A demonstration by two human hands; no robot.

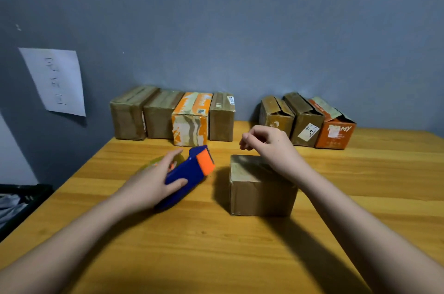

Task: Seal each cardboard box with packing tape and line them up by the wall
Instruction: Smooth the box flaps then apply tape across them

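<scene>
A brown cardboard box [259, 194] stands closed in the middle of the wooden table [216, 245]. My right hand [266, 143] hovers above its far edge with fingers loosely curled, holding nothing. My left hand [156, 182] grips a blue tape dispenser [189, 173] with an orange end, lying just left of the box; its tape roll is mostly hidden behind the hand. Several closed boxes [173, 115] stand in a row by the wall at the back left. Three boxes with open flaps [307, 120] stand at the back right.
The grey wall [240, 29] runs along the table's far edge, with a paper sheet [56, 80] stuck on at left. A dark bin [19, 204] sits beyond the table's left edge. A gap lies between the two box groups.
</scene>
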